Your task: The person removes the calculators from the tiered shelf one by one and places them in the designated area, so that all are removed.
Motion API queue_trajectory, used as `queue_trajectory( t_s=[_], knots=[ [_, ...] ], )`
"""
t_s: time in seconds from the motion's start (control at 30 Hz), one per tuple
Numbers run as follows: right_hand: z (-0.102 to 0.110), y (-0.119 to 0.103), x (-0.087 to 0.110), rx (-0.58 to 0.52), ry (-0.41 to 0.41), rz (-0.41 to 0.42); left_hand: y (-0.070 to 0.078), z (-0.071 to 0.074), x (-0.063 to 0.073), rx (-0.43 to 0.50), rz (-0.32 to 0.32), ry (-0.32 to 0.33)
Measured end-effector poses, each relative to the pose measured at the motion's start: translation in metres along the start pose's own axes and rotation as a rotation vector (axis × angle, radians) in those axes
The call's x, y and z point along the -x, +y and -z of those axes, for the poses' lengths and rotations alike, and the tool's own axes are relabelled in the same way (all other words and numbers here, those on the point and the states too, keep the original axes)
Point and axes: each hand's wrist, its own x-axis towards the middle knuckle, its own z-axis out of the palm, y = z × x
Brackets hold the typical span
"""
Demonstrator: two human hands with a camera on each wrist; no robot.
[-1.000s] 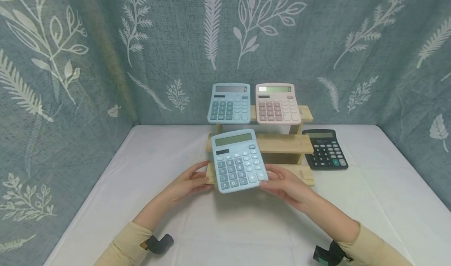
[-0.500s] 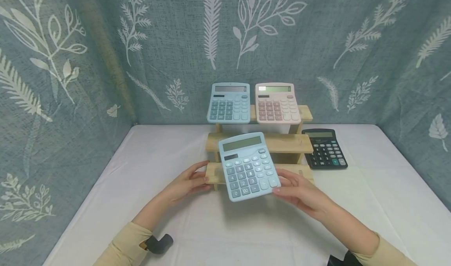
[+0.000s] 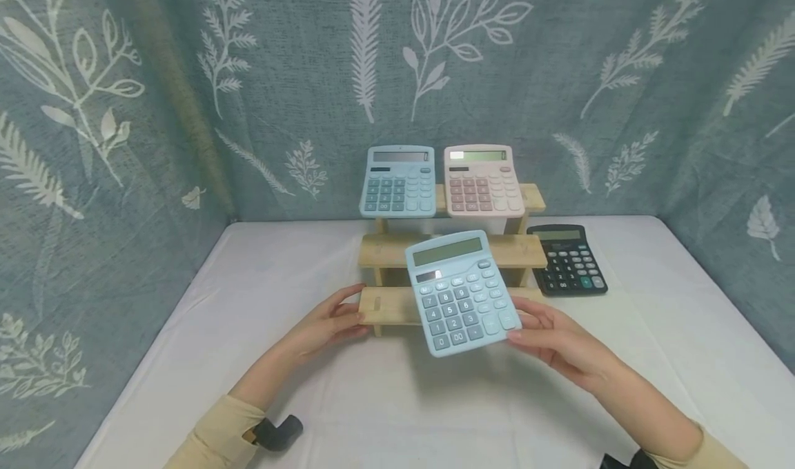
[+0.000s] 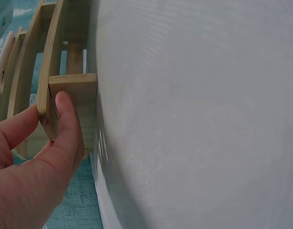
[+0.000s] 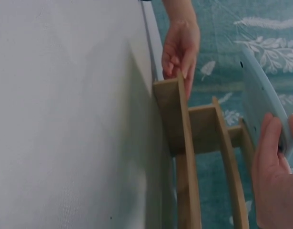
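A light blue calculator (image 3: 459, 293) is held up by its lower right corner in my right hand (image 3: 562, 341), tilted, in front of a three-tier wooden stand (image 3: 386, 306). The right wrist view shows the calculator (image 5: 260, 90) from its back edge, with the fingers (image 5: 269, 143) behind it. My left hand (image 3: 326, 327) grips the left end of the stand's lowest step. Seen from the left wrist, the thumb lies on the step's face and the fingers (image 4: 67, 119) reach behind the board. The calculator covers part of the lower two steps.
On the top step stand another blue calculator (image 3: 399, 183) and a pink calculator (image 3: 483, 181), side by side. A black calculator (image 3: 568, 260) lies on the white tablecloth (image 3: 279, 269) at the stand's right. A patterned curtain (image 3: 298, 76) encloses the back and sides.
The right hand has carried the blue calculator rightward, uncovering the left part of the lowest step. The left hand keeps its grip on the stand. The head view has shifted slightly.
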Motion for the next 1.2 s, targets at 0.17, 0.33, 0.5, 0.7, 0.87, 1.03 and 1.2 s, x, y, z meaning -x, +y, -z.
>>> queue_trajectory(
  t_s=[0.17,0.33,0.5,0.7,0.87,1.03,1.2],
  knots=[
    [0.011,0.001,0.008,-0.004,0.028,0.002,-0.001,0.001,0.001,-0.018,0.01,0.01],
    [0.022,0.002,0.016,-0.013,0.072,0.002,-0.003,0.001,0.001,-0.017,0.011,0.01],
    [0.033,0.001,0.023,-0.034,0.081,0.031,-0.003,0.001,0.0,-0.016,0.019,0.023],
    [0.049,0.002,0.032,-0.075,0.089,0.09,-0.003,0.001,0.0,-0.007,0.022,0.026],
    [0.064,0.003,0.039,-0.159,0.023,0.167,-0.003,0.001,-0.001,-0.005,0.018,0.022],
    [0.076,0.002,0.045,-0.229,-0.065,0.246,-0.002,0.001,-0.001,-0.006,0.014,0.016],
    [0.085,0.0,0.051,-0.269,-0.091,0.296,-0.002,0.002,-0.002,-0.011,0.01,0.008]
  ],
)
